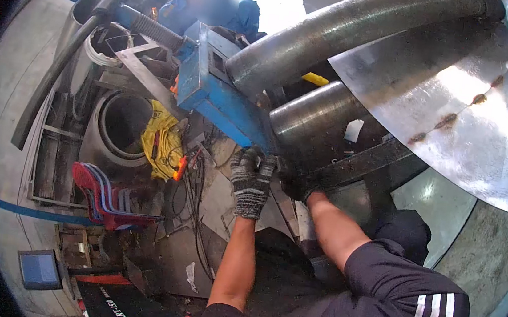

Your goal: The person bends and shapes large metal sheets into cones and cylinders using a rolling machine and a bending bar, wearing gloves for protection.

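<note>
My left hand [251, 182], in a grey and black striped knitted glove, is at the lower end of a blue metal housing [216, 102]. Its fingers are bent in there, and whatever they grip is hidden. The bare forearm of my right arm leads to a dark patch below a thick steel cylinder [317, 117]. My right hand [303, 193] is mostly lost in shadow there, so its fingers do not show. A long curved metal pipe [366, 37] runs from the blue housing to the upper right.
A big shiny sheet-metal disc [458, 99] fills the right. On the left are a yellow bag [162, 139], stacked red and grey chairs [110, 199], a round hollow drum [100, 124] and loose cables [195, 214]. Another person [250, 19] is at the top behind the housing.
</note>
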`<action>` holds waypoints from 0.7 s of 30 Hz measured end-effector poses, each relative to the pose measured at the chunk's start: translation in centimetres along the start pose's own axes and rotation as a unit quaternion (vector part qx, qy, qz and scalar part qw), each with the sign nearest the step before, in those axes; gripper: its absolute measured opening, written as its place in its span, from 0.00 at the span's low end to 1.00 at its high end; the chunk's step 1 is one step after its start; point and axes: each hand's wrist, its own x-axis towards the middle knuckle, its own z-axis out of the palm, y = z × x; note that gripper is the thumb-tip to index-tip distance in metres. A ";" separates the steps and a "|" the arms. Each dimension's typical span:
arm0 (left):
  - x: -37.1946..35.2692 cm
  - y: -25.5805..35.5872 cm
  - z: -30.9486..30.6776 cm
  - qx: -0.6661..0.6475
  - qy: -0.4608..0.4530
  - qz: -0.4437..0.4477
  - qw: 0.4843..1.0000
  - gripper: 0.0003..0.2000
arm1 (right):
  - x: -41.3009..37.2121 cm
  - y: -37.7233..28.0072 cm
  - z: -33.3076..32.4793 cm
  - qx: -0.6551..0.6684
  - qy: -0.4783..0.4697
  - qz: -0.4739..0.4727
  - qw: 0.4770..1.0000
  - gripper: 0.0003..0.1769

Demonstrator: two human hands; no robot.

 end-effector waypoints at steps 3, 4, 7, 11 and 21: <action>-0.1 -0.1 0.3 -0.018 0.021 0.003 1.000 0.16 | 0.1 -3.3 -4.1 0.429 -0.006 0.105 0.897 0.15; 0.0 0.1 0.0 0.005 0.014 0.012 1.000 0.16 | 0.3 -5.1 -6.6 0.559 -0.011 0.149 0.816 0.15; 0.3 1.7 -1.0 0.041 -0.002 0.010 0.999 0.18 | 0.6 -6.0 -7.3 0.448 -0.001 0.101 0.888 0.15; -0.1 0.8 -0.6 0.029 -0.012 0.000 1.000 0.21 | 1.0 -4.1 -6.1 0.061 0.070 0.006 0.996 0.17; -0.7 -1.0 0.7 -0.135 -0.013 -0.076 0.988 0.24 | 0.5 -3.5 -6.0 0.046 0.052 0.022 0.997 0.21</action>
